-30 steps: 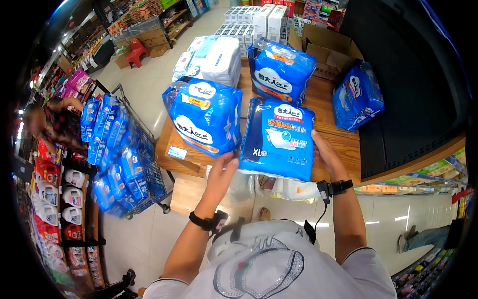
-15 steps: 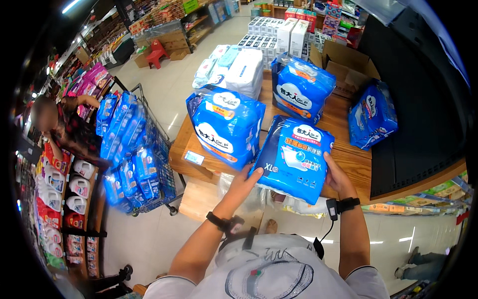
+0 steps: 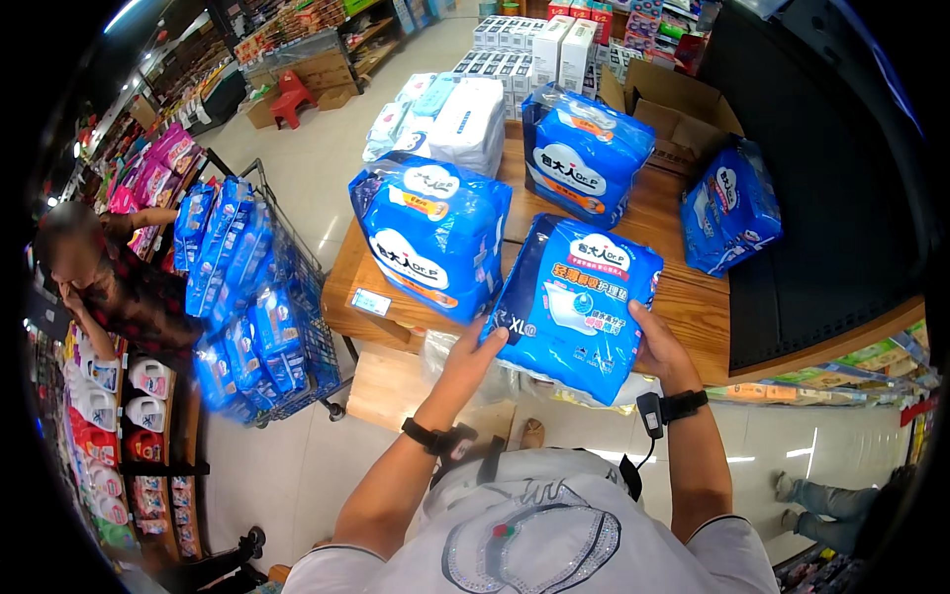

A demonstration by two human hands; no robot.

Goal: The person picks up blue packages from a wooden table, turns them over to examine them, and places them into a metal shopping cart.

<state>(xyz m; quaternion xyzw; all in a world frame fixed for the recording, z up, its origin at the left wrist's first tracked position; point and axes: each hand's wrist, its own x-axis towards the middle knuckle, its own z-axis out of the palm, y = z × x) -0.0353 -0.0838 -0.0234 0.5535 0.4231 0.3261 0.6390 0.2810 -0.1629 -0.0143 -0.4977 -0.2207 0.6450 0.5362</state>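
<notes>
Between my two hands I hold a blue plastic pack of care pads [image 3: 579, 307], its printed front facing up, at the near edge of the wooden table [image 3: 693, 332]. My left hand [image 3: 477, 348] grips its lower left corner, thumb on top. On its right side, my right hand [image 3: 661, 344] is closed round the edge, fingers partly hidden beneath. Just left of it stands a bulky blue pack [image 3: 430, 238]; another blue pack [image 3: 589, 153] is behind. A third blue pack [image 3: 732, 213] leans at the table's right, near the dark panel.
White packs [image 3: 465, 124] and an open cardboard box [image 3: 678, 109] are toward the back. At left, a person [image 3: 119, 277] stands by a cart [image 3: 322, 342] loaded with blue packs. Shelves of bottles [image 3: 146, 396] line the far left. Another person's legs [image 3: 831, 505] show at lower right.
The view has shifted a little, so the table and packs sit slightly further left and higher or lower in it. Both hands keep their hold on the pad pack.
</notes>
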